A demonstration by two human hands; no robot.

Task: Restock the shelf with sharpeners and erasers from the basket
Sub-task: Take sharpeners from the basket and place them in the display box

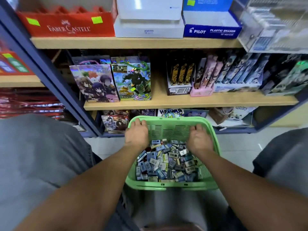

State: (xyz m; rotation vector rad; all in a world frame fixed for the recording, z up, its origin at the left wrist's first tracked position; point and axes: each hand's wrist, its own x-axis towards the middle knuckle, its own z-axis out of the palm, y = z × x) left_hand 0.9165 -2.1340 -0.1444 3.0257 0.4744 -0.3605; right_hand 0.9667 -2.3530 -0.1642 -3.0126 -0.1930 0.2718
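Note:
A green plastic basket sits low between my knees, filled with several small packaged erasers and sharpeners. My left hand is at the far left corner, its fingers curled over the rim. My right hand is inside the basket against the slotted far wall, above the pile. Its fingers bend away from me and the tips are hidden. On the top shelf stands a blue Pilot plastic eraser display box, beside a white Kokuyo box and a red Faber-Castell box.
The wooden middle shelf holds anime gift bags at the left and pen display boxes at the right. More bags stand on the bottom shelf behind the basket. A clear plastic case sits at the top right. A blue shelf post runs down the left.

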